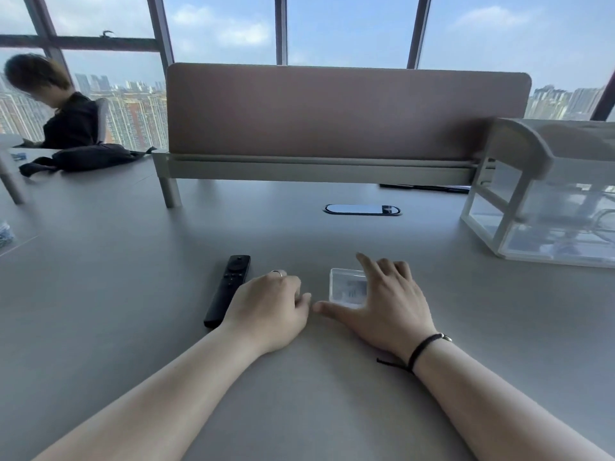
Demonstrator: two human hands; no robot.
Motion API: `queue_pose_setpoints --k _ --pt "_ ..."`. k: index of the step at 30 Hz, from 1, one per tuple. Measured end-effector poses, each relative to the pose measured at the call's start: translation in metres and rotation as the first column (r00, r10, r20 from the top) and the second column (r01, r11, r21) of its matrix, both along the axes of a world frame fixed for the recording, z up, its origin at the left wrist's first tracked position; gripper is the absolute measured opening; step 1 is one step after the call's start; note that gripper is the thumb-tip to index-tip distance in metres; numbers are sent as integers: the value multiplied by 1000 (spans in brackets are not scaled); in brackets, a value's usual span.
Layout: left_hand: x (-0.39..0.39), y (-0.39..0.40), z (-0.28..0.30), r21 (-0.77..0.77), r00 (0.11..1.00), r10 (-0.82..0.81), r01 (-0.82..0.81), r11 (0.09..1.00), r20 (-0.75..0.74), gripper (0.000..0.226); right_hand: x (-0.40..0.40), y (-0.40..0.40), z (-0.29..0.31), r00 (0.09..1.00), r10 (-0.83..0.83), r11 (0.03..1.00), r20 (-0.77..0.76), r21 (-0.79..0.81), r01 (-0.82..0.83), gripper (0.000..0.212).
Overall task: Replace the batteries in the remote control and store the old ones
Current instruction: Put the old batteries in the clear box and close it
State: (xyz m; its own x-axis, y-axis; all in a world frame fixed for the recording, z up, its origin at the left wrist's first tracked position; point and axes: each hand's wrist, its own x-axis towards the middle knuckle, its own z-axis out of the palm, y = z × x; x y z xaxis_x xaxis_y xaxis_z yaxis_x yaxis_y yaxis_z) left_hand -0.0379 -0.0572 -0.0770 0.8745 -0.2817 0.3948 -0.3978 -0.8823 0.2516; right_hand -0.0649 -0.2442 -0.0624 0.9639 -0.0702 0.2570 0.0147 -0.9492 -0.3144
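A slim black remote control (pixel 228 289) lies face up on the grey desk, pointing away from me. My left hand (pixel 271 311) rests beside its near end with the fingers curled under; nothing shows in it. A small clear plastic box (pixel 346 286) with a label sits to the right of that hand. My right hand (pixel 382 301) lies spread around the box, fingers along its right side and thumb in front of it, touching or nearly touching. No batteries are visible.
A brown desk divider (pixel 346 111) stands across the back. A cable port (pixel 362 209) is set into the desk (pixel 299 410). A clear organiser (pixel 545 207) stands at the right. At the far left sit a person (pixel 63 108) and a black bag (pixel 90 158).
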Motion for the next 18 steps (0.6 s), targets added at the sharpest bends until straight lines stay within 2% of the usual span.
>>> queue_pose_setpoints --k 3,5,8,10,11,12,15,18 --pt "7 3 -2 -41 999 -41 42 998 19 47 8 -6 1 982 173 980 -71 111 -164 118" --pt "11 6 -1 -105 997 -74 78 991 35 50 13 -5 0 961 271 951 -58 170 -258 109" --pt "13 13 0 -267 996 -72 86 960 61 50 15 -3 -2 946 325 914 -3 257 -313 101" --pt "11 15 2 -397 997 -74 70 915 7 36 16 -4 -1 950 310 885 39 353 -303 95" --pt "9 15 3 -453 993 -101 65 889 -56 28 16 -5 0 952 300 871 56 392 -297 92" --pt "6 14 7 -496 978 -149 59 866 -143 29 17 -6 0 953 295 860 71 415 -297 90" --pt "1 17 15 -512 875 -324 105 852 -359 72 18 -8 -1 945 315 835 93 445 -322 85" --pt "2 20 18 -484 840 -392 183 856 -376 72 17 -6 -2 937 334 830 105 437 -345 74"
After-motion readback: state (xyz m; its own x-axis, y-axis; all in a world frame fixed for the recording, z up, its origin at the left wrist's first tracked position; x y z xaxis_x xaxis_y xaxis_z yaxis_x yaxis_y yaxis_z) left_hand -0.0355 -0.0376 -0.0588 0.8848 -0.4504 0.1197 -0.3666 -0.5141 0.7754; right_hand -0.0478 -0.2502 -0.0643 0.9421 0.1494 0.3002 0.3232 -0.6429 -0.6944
